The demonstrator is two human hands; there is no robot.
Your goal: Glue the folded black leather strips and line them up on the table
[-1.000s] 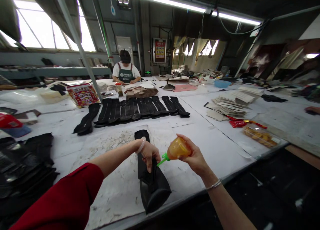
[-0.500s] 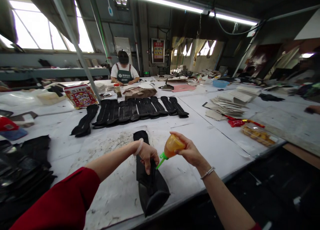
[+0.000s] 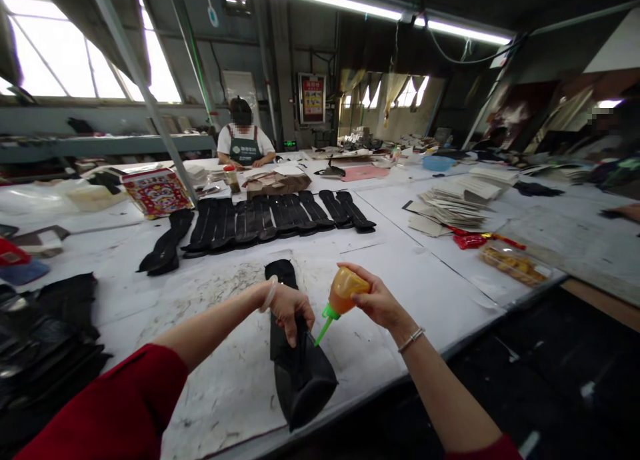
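Note:
A black boot upper [image 3: 306,393] lies lengthwise on the stained white work surface in front of me, its rounded toe end towards me. My left hand [image 3: 290,310] is closed on the upper's opening edge, thumb pointing down along it. In my right hand [image 3: 377,303] is a squeeze glue bottle [image 3: 345,290] with amber contents, tipped nozzle-down. Its green nozzle tip is at the upper's edge, just right of my left fingers; whether it touches I cannot tell.
A row of black boot uppers [image 3: 260,219] lies beyond my hands. More black pieces [image 3: 45,340] are piled at the left. Cardboard sheets [image 3: 453,203] and a clear food box [image 3: 515,263] lie to the right. A person [image 3: 245,143] sits across the table.
The glue bottle's nozzle tip has shifted slightly down along the upper's edge. My left hand keeps its grip, and the whole view has shifted a little.

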